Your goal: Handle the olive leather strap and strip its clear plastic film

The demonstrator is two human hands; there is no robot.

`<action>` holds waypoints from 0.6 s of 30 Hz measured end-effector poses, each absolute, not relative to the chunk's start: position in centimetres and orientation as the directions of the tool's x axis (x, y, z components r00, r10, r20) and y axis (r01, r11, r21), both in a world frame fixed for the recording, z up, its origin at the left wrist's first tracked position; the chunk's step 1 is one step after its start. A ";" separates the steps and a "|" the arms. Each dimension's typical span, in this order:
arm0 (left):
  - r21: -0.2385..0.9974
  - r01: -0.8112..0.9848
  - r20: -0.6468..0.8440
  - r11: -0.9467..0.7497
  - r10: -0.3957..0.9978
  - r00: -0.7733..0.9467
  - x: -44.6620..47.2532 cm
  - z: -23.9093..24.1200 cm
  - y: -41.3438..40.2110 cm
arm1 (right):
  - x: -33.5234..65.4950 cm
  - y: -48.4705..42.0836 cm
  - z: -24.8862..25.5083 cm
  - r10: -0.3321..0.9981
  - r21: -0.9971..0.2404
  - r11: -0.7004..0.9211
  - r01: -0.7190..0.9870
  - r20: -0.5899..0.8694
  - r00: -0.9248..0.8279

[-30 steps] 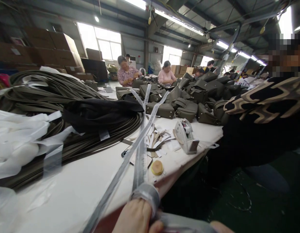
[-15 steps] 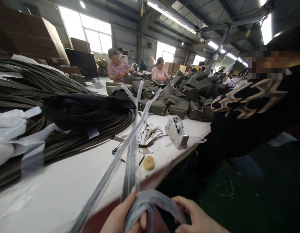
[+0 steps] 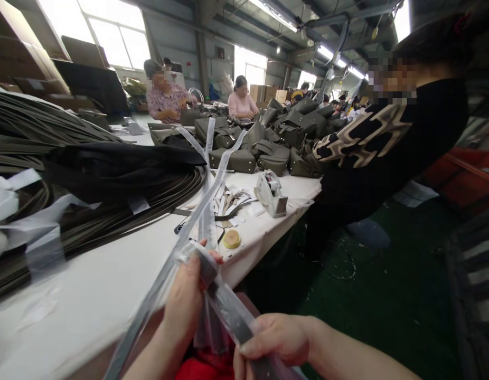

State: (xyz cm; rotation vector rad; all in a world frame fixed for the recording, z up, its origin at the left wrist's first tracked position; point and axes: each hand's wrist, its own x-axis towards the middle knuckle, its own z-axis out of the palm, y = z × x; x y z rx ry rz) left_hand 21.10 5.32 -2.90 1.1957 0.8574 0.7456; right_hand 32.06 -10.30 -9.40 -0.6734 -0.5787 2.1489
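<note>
Head view: the left hand (image 3: 185, 303) is closed around a plastic-sleeved strap (image 3: 213, 285), thumb on top, holding it up just off the near edge of the white surface (image 3: 110, 279). The right hand (image 3: 274, 338) pinches the same strap lower down, near the bottom of the frame. More sleeved strips (image 3: 207, 195) run away from the hands across the surface. Left of them lies a big coil of dark straps (image 3: 90, 216) with a black cloth (image 3: 118, 163) on top. Beyond the hands sit a small yellow roll (image 3: 231, 238), paper scraps (image 3: 232, 203) and a tape dispenser (image 3: 271, 194) (all well apart from the fingers). Olive bags (image 3: 268, 153) pile up farther back. A co-worker's patterned sleeve (image 3: 367, 140) leans in at the right.
</note>
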 end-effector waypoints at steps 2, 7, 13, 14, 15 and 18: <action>0.924 0.240 0.090 -0.296 0.782 0.616 19.6 -5.8 4.4 | 31.4 -10.0 -9.1 0.825 -0.547 -0.554 -0.627 -0.258 -0.503; 0.567 0.150 0.270 -0.810 0.355 0.895 15.4 -10.4 2.0 | 32.2 -9.5 -8.8 0.846 -0.473 -0.528 -0.705 -0.225 -0.483; 0.661 0.356 -0.021 -0.660 0.458 0.889 16.3 -8.9 1.7 | 33.5 -9.5 -7.1 0.917 -0.469 -0.386 -0.794 -0.290 -0.274; 0.729 0.380 -0.085 -0.570 0.476 0.875 16.6 -8.6 1.8 | 33.9 -9.6 -6.5 0.943 -0.536 -0.292 -0.792 -0.297 -0.147; 0.799 0.400 -0.156 -0.449 0.488 0.859 16.7 -8.4 1.8 | 34.4 -9.7 -5.7 0.960 -0.645 -0.174 -0.744 -0.279 0.017; 0.911 0.411 -0.359 0.010 0.507 0.784 16.5 -8.5 1.6 | 35.9 -9.9 -3.5 0.911 -0.991 0.099 -0.095 0.051 0.408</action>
